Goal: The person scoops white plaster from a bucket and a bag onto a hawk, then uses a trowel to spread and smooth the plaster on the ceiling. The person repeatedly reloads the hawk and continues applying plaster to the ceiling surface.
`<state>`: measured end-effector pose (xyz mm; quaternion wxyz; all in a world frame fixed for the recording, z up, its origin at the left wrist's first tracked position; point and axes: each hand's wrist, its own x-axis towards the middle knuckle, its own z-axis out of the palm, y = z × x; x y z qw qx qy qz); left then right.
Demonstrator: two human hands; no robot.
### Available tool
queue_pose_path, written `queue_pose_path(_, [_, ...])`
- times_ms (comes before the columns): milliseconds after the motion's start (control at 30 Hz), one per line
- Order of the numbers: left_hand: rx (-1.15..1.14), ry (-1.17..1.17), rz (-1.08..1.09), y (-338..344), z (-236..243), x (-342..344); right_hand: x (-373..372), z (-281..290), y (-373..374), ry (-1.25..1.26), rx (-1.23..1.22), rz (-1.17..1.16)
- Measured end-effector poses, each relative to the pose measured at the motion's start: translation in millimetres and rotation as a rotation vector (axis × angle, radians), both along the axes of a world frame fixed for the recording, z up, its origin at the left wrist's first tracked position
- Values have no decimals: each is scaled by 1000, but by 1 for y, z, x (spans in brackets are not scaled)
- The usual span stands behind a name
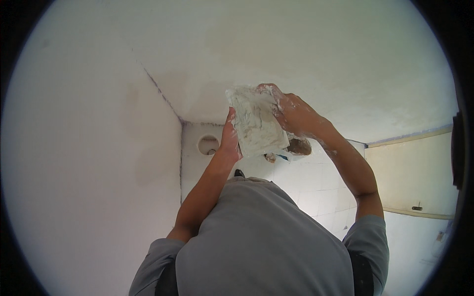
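the flat trowel blade (256,122), coated in wet white plaster, sits at the centre of the view, raised overhead just below the white ceiling (296,54). its broad face is turned toward the camera and it is tilted slightly, upper edge near the ceiling, lower edge toward the person's grey shirt (256,237).

the left hand (230,138) lies along the blade's left edge, thumb side against it, fingers behind the blade and hidden; the hand is in contact with the blade, but whether the fingers are closed around it cannot be told.

the right hand (291,112) is smeared with plaster. its fingers curl over the blade's upper right corner and grip it. below this hand, at the blade's lower right, a second small tool (295,148) with a brownish part and a dark blue strip shows partly; its kind cannot be told.

both forearms rise from the lower part of the view, one on each side of the shirt.

surroundings: a white wall (89,148) at left meets the ceiling along a dark joint line. behind the hands is a tiled wall (316,182) with a round opening (209,144). a cream door panel (419,172) with a small dark handle stands at right.
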<state>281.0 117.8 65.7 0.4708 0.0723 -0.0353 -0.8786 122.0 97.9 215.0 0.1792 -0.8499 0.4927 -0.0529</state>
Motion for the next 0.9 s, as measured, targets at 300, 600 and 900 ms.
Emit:
queue_pose_path(300, [-7, -154, 29, 2, 1, 1, -8, 16, 25, -11, 377, 42])
queue_pose_path(600, [-38, -76, 39, 9, 28, -2, -61, -35, 29, -355, -11, 167])
queue_pose_path(900, [-2, -81, 108, 9, 26, -4, -59, -50, 22, -488, 144, -161])
